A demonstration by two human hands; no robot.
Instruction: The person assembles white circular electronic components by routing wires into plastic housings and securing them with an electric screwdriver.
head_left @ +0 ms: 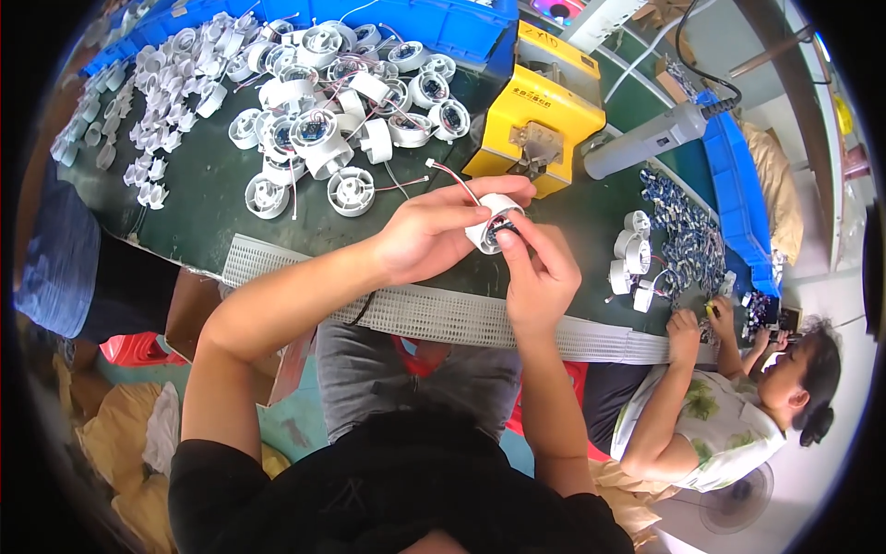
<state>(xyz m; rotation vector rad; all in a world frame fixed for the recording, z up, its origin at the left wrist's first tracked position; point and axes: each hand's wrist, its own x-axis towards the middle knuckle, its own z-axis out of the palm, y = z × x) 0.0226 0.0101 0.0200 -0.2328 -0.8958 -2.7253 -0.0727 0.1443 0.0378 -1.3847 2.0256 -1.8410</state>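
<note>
Between my two hands, above the near edge of the table, is a white round plastic housing (484, 236) with a dark circuit board inside. Red and white wires with a small white connector (430, 163) stick out of it toward the upper left. My left hand (434, 229) grips the housing from its left side. From the right, the thumb and fingers of my right hand (543, 268) close at the board in its open face. Beyond my left hand lies a heap of similar white housings (314, 129), many with boards and loose wires.
A yellow machine (544, 102) stands just beyond my hands, beside a grey cylindrical tool (646, 140). Small white plastic parts (180, 88) spread at the left. Circuit boards (681, 235) pile at the right, near a co-worker (720, 406). Blue bins (397, 28) line the back.
</note>
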